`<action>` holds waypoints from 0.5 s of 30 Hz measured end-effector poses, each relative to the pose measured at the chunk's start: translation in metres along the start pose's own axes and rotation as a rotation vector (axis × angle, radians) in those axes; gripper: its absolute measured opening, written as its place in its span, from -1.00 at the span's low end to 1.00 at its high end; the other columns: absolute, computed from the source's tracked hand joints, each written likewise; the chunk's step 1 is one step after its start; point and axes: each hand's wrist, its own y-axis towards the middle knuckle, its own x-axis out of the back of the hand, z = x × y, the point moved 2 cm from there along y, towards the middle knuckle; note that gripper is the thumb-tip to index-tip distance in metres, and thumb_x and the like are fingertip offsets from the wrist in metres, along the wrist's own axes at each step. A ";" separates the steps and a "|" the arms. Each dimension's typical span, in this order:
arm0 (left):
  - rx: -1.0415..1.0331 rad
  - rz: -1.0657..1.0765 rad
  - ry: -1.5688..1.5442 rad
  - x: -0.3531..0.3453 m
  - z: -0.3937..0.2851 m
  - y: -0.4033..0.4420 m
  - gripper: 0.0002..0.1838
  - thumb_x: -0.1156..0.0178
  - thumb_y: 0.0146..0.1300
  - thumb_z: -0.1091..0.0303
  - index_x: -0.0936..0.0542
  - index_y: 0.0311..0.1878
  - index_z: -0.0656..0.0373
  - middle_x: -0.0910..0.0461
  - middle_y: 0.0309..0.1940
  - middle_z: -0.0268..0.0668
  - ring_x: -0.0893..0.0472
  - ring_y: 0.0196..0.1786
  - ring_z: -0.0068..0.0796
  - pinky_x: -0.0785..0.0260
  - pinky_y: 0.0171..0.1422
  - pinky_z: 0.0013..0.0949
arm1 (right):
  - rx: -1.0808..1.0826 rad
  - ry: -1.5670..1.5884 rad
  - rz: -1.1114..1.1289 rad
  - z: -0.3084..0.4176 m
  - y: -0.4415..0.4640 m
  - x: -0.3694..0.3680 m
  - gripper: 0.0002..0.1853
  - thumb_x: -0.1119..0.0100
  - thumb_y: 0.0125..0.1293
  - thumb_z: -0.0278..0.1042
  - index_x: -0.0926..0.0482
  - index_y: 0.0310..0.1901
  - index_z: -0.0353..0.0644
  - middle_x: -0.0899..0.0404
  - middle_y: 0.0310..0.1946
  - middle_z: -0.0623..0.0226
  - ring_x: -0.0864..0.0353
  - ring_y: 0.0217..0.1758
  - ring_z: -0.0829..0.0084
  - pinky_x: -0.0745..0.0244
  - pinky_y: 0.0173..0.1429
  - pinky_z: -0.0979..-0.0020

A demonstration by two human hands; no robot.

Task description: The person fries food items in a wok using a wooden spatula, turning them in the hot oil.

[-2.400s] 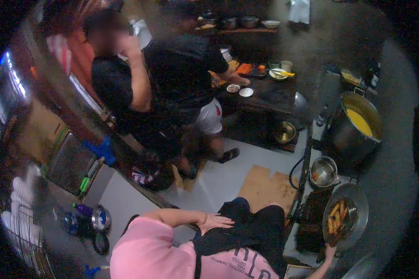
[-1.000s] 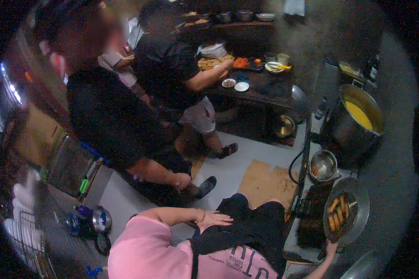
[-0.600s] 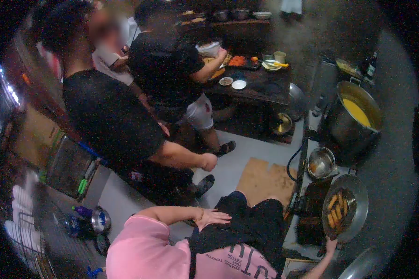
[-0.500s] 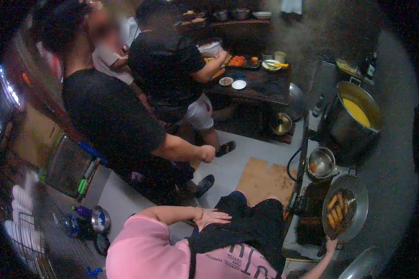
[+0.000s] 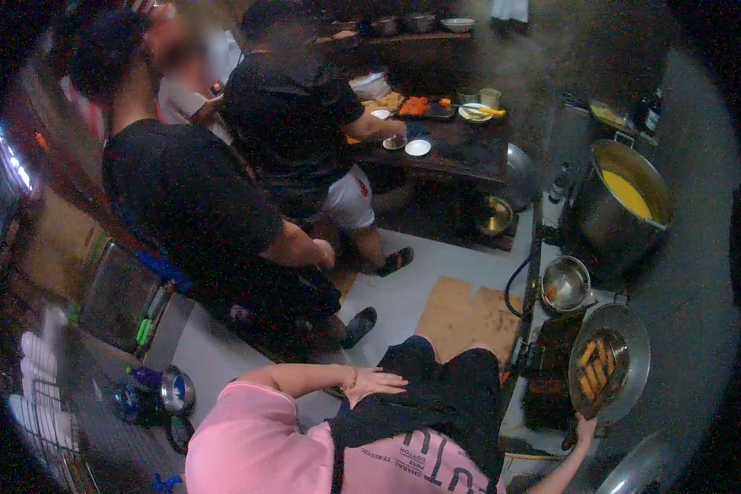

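Note:
At the lower right, my right hand is closed around a dark handle at the near rim of a wok. Several long golden-brown fried rolls lie in dark oil or sauce inside it. My left hand rests flat with fingers stretched on the black apron at my waist, holding nothing.
A metal bowl sits just beyond the wok, and a tall pot of yellow liquid stands behind it. Two people in black shirts are at the left, one at a dark table. Cardboard lies on the floor.
The rolls have shifted and spread slightly in the wok. At the table, a co-worker's hand has moved down to a small dish. The nearer co-worker's hand has drawn back left. My hands stay put.

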 end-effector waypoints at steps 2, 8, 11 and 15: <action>0.004 0.009 0.008 -0.002 0.003 0.001 0.47 -0.26 -0.81 -0.34 0.12 0.34 0.11 0.34 0.37 -0.13 0.23 0.40 -0.09 0.16 0.28 0.20 | -0.067 0.009 -0.039 0.002 -0.001 -0.001 -0.23 -0.24 -0.04 -0.28 -0.11 0.14 -0.55 -0.19 0.16 -0.09 -0.17 0.24 0.14 0.01 0.29 0.36; -0.014 -0.013 -0.027 0.002 0.002 -0.001 0.47 -0.27 -0.80 -0.34 0.14 0.34 0.09 0.32 0.37 -0.12 0.22 0.40 -0.06 0.17 0.28 0.20 | -0.018 -0.139 -0.095 -0.036 0.021 -0.005 -0.28 -0.24 0.03 -0.29 -0.11 0.18 -0.36 -0.38 0.05 0.05 -0.37 0.07 0.09 -0.25 0.15 0.27; 0.014 0.000 -0.051 0.011 -0.006 -0.003 0.45 -0.41 -0.77 -0.15 0.17 0.35 0.01 0.33 0.38 -0.20 0.25 0.40 -0.13 0.20 0.31 0.20 | 0.015 -0.118 -0.044 -0.045 0.026 -0.005 -0.20 -0.25 0.02 -0.27 -0.03 0.23 -0.32 -0.36 0.06 0.03 -0.36 0.08 0.07 -0.24 0.15 0.26; 0.089 0.062 -0.034 0.023 -0.013 -0.003 0.46 -0.50 -0.75 0.02 0.19 0.35 -0.06 0.35 0.38 -0.29 0.27 0.41 -0.20 0.21 0.33 0.19 | 0.090 -0.020 -0.045 -0.042 0.028 -0.008 -0.16 -0.26 0.00 -0.25 0.02 0.26 -0.28 -0.34 0.08 0.03 -0.35 0.10 0.09 -0.22 0.18 0.26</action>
